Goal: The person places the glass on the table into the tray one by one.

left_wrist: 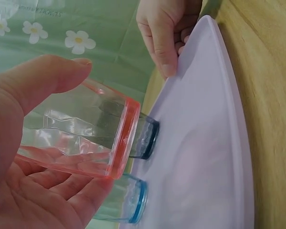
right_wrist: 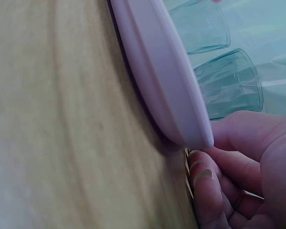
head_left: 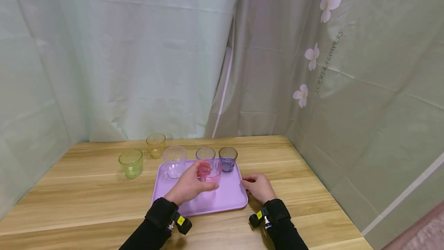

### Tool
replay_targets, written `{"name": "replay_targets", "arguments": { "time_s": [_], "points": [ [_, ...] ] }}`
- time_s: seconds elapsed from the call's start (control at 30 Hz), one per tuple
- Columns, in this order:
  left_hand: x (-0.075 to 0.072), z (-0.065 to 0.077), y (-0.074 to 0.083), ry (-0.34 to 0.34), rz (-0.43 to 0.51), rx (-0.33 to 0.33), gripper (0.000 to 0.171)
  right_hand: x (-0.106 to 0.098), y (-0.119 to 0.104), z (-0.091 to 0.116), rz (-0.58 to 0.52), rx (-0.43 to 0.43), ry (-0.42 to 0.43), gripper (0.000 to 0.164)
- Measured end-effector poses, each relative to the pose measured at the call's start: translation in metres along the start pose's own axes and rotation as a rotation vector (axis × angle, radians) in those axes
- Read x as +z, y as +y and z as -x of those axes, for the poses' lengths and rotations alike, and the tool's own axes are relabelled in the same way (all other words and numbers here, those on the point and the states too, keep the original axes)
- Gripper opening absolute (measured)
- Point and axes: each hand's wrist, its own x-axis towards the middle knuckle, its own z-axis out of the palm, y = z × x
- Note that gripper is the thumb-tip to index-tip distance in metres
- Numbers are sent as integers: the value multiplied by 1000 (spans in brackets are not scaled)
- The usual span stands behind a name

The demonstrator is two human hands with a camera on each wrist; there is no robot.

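My left hand point(head_left: 188, 187) grips a pink glass cup point(head_left: 214, 174) by its sides, thumb and fingers around it. In the left wrist view the cup point(left_wrist: 121, 143) is tilted, its thick base facing the lilac tray point(left_wrist: 200, 114) with a gap between them. My right hand point(head_left: 259, 187) pinches the right rim of the tray point(head_left: 225, 200), thumb on top and curled fingers by the tabletop. Toward the tray's back stand a clear glass point(head_left: 175, 162), a pale blue glass point(head_left: 205, 152) partly hidden behind the pink one, and a dark blue-grey glass point(head_left: 227, 162).
Left of the tray, a green glass point(head_left: 132, 164) and a yellow glass point(head_left: 156, 146) stand on the wooden table point(head_left: 86, 196). Pale curtains point(head_left: 149, 57) hang along the back and sides. A camera is strapped to each wrist.
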Motion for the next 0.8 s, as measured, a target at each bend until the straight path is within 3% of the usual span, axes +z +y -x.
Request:
{"name": "replay_targets", "arguments": {
  "time_s": [0.27,0.8],
  "points": [
    [11,-6,-4,19,27,27,79,0,-2,2,-4,-6,5,26],
    [35,-9,-9,8,-21,-5,77,0,3,-2,-4,-11,-9,25]
  ]
}}
